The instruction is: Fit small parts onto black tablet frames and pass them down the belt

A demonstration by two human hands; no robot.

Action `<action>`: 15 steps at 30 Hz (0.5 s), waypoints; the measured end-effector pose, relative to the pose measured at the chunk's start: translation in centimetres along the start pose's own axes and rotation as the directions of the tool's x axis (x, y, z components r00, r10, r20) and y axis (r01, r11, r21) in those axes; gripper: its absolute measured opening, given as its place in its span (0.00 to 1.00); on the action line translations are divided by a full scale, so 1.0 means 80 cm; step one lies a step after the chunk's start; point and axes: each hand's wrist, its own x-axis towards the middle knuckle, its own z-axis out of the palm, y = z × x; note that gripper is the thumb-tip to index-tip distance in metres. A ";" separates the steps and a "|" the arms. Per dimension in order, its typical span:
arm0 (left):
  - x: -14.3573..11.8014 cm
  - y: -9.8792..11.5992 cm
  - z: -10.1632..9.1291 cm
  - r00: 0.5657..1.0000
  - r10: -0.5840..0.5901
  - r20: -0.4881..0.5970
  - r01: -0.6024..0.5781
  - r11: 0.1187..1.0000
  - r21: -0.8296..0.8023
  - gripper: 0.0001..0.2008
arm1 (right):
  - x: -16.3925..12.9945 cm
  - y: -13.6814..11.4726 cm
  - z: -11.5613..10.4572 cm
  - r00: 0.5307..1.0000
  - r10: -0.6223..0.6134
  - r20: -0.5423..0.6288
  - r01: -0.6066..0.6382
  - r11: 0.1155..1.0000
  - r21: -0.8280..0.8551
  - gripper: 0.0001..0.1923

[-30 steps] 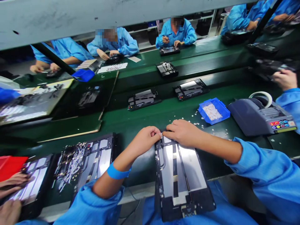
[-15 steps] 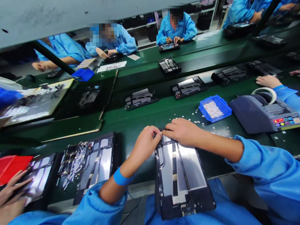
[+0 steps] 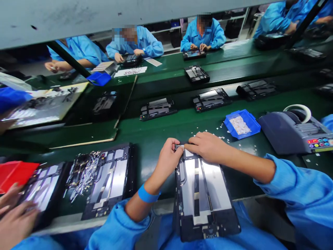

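Observation:
An opened tablet chassis (image 3: 203,194), black with silvery plates inside, lies tilted from my lap onto the green bench edge. My left hand (image 3: 168,160) pinches a small pale piece at the chassis's far top edge. My right hand (image 3: 208,147) rests fingers-down on that same top edge, its fingertips touching the left hand's. Whether the right hand grips anything is hidden under the fingers. A blue band circles my left wrist.
A blue bin (image 3: 241,124) of small white pieces and a grey tape dispenser (image 3: 293,133) sit to the right. Another chassis (image 3: 109,180) heaped with small parts lies left. A co-worker's hands (image 3: 15,222) work at far left. More chassis ride the conveyor (image 3: 158,107).
My hands stay together at the chassis's top edge; the left fingers have closed into a pinch. The hand of the person on the right has left the view.

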 end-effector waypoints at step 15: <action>-0.016 -0.023 -0.011 0.998 0.065 -0.008 -0.065 0.998 -0.025 0.17 | 0.012 -0.005 -0.021 0.993 0.005 0.120 0.001 0.999 -0.047 0.23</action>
